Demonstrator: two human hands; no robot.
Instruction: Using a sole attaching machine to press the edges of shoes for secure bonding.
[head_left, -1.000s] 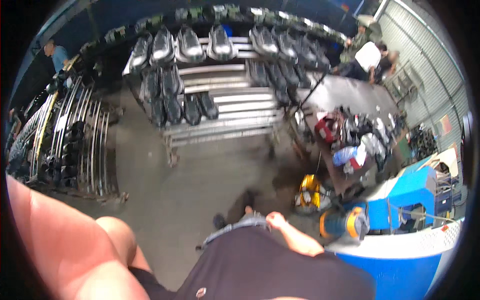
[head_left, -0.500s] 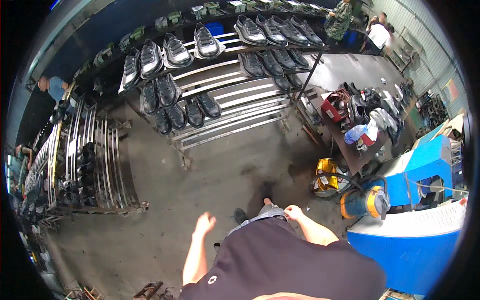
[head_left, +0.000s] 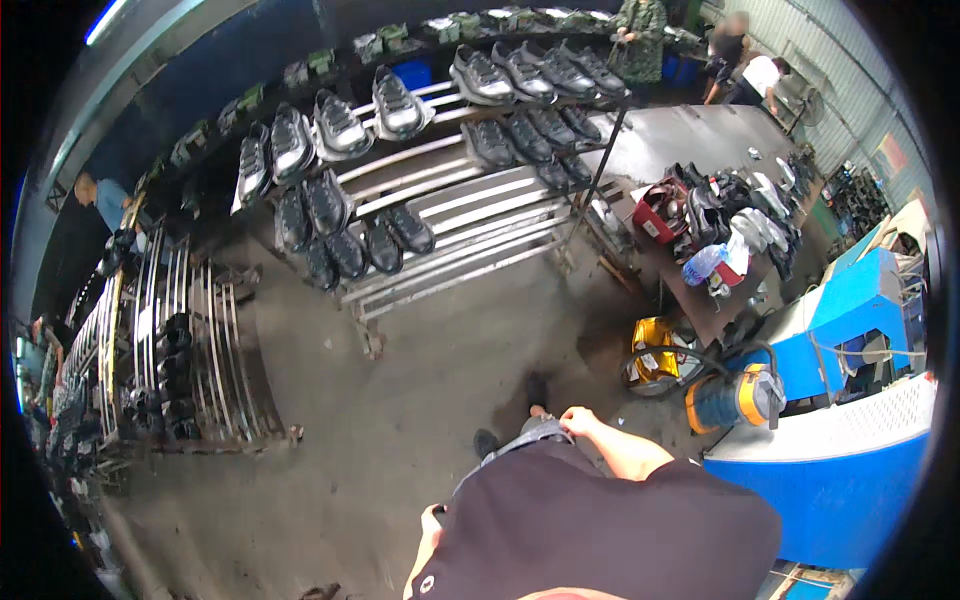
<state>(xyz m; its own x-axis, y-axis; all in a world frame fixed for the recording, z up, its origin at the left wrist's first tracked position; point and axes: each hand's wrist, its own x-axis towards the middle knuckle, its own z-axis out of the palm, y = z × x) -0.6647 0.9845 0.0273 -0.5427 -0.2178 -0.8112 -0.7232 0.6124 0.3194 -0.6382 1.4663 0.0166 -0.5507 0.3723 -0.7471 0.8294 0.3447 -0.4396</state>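
My right hand (head_left: 577, 422) is at the front of my waist, fingers curled closed against the edge of my grey-blue denim shorts (head_left: 540, 433). What it pinches, if anything, is too small to make out. At my left hip is my left hand (head_left: 432, 522), beside a small dark item (head_left: 439, 509) there. My dark shirt (head_left: 600, 505) hides part of that hand, so its fingers cannot be read. Ahead stands a metal rack (head_left: 470, 225) with several black shoes (head_left: 402, 103) on its tiers, out of reach of both hands.
A second rack (head_left: 205, 350) stands at left. At right, a table (head_left: 690, 290) bears shoes, a red box (head_left: 655, 212) and a plastic bottle (head_left: 705, 262). Below it are a yellow-black vacuum cleaner (head_left: 735, 397) and a blue-white machine (head_left: 820, 480). Several people work farther off.
My left hand has dropped from out in front to my left hip. My right hand stays at the waist. The view has shifted slightly, and a far person in camouflage has moved left in it.
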